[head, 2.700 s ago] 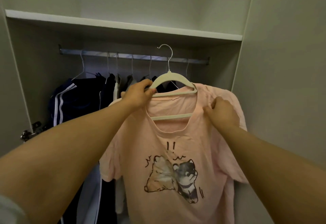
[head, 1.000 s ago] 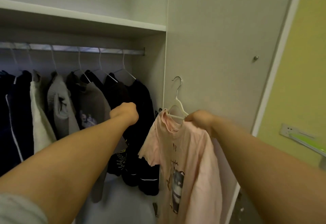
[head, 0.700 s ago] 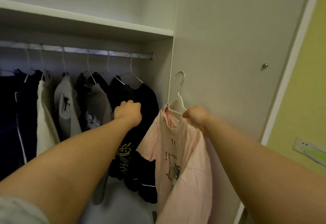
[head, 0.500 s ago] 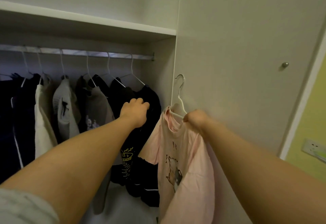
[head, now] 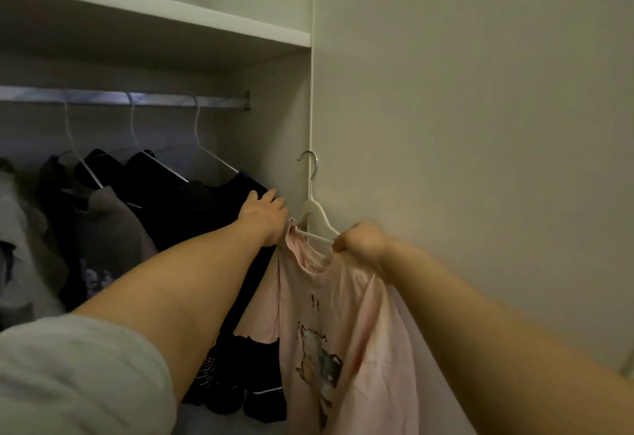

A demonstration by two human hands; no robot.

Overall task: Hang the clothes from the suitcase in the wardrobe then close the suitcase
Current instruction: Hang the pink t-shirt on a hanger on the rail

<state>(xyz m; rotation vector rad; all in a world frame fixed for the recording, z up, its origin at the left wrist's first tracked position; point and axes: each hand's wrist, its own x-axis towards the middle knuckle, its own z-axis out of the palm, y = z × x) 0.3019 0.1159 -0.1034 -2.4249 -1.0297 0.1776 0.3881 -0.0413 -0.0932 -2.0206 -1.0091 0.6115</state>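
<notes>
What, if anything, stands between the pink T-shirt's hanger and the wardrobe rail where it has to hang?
The hanger, gripped by the right hand, is in front of the side panel. The right end of the rail is bare; only the dark garment hangs near the path, and the left hand presses on it.

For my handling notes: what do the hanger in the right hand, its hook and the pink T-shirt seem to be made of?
The hanger has a matte off-white body, probably plastic, perhaps flocked. Its hook is thin, shiny and silver, likely metal wire. The pink T-shirt is soft knit fabric, probably cotton: it hangs in limp folds and bears a printed cartoon.
</notes>
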